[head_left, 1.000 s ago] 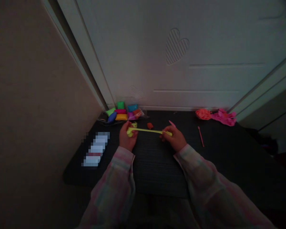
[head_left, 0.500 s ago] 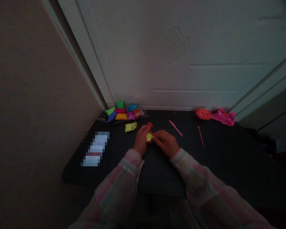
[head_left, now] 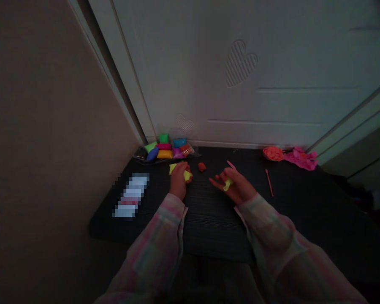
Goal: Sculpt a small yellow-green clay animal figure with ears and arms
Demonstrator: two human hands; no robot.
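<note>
My left hand (head_left: 178, 181) is curled round a lump of yellow clay (head_left: 187, 175), which shows at its fingers. Partly hidden behind that hand lies a yellow packet (head_left: 172, 167). My right hand (head_left: 240, 188) pinches a smaller piece of yellow clay (head_left: 227, 184) between thumb and forefinger, its other fingers stretched out to the left. Between the two hands, a bit farther back, a small orange-red lump (head_left: 202, 167) sits on the dark table. Just behind the right hand the tip of a pink plastic knife (head_left: 231, 165) sticks out.
A clear bag of several coloured clay packets (head_left: 164, 154) lies at the back left against the white door (head_left: 183, 63). At left is a pixelated pale sheet (head_left: 131, 196). A thin pink tool (head_left: 269, 183), an orange clay mass (head_left: 273, 153) and a pink one (head_left: 300, 158) lie right.
My hands have parted: the left moved left over the yellow packet, the right moved right. Yellow clay now shows in each hand. The orange-red lump is uncovered, and the knife is mostly hidden.
</note>
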